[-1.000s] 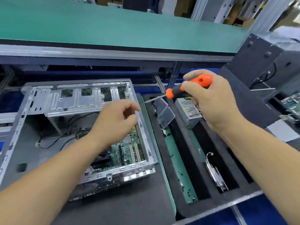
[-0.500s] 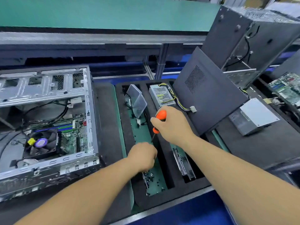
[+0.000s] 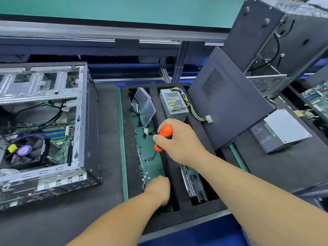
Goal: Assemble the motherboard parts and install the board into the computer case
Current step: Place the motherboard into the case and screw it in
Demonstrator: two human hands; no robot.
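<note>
We see the right hand point(image 3: 177, 141) curled round the orange screwdriver point(image 3: 164, 136), handle up, tip down into the green-floored slot of the black foam tray point(image 3: 195, 217). The left hand point(image 3: 158, 189) sits nearer us in that same slot, fingers curled down among loose screws point(image 3: 147, 175); we can't tell whether they pinch anything. Both forearms come in from the tray's near edge. The computer case point(image 3: 85, 121) lies open left of the tray, motherboard point(image 3: 58, 144) w/ fan inside. A bare strip of dark worktop point(image 3: 108, 139) separates case & tray. A PSU point(image 3: 174, 103) stands at the tray's far end; a dark side panel point(image 3: 229, 103) leans to the tray's right.
</note>
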